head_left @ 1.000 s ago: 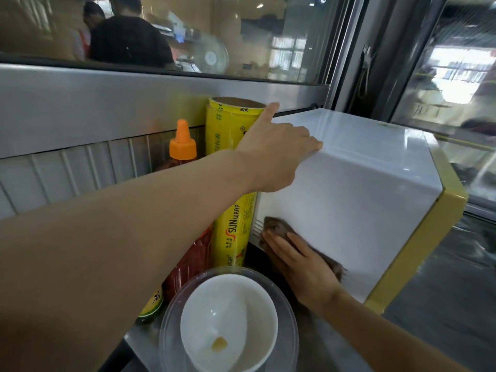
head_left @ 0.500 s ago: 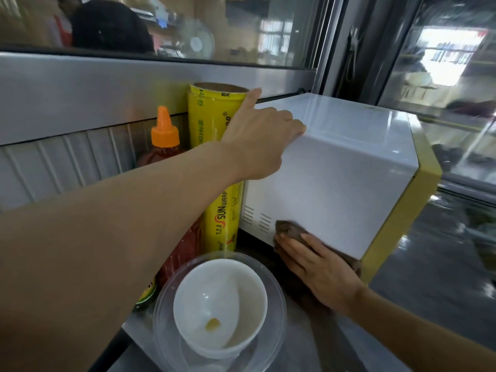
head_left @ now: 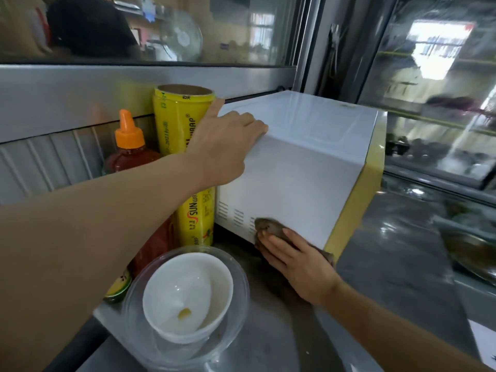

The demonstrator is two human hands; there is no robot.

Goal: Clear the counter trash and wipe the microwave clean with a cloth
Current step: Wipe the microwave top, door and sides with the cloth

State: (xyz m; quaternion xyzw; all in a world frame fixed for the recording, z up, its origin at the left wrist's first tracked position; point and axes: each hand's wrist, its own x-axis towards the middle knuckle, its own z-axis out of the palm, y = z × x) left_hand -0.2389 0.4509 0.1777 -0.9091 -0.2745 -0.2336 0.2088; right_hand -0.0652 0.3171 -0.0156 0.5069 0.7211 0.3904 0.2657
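Right hand (head_left: pixel 298 261) flat on cloth (head_left: pixel 271 228)

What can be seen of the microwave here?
The microwave is a glossy white box with a yellow front edge, standing upright on the steel counter. Vent slots run low along its near side. The left hand rests on its top rear corner; the right hand presses a brown cloth against the lower side. A yellow wrap roll stands just behind it.

place: commercial food-stall kitchen | evidence: stainless steel table (head_left: pixel 389 264), microwave (head_left: pixel 300 167), large cling-wrap roll (head_left: pixel 185 124), sauce squeeze bottle (head_left: pixel 128 149), glass serving window (head_left: pixel 161 30)
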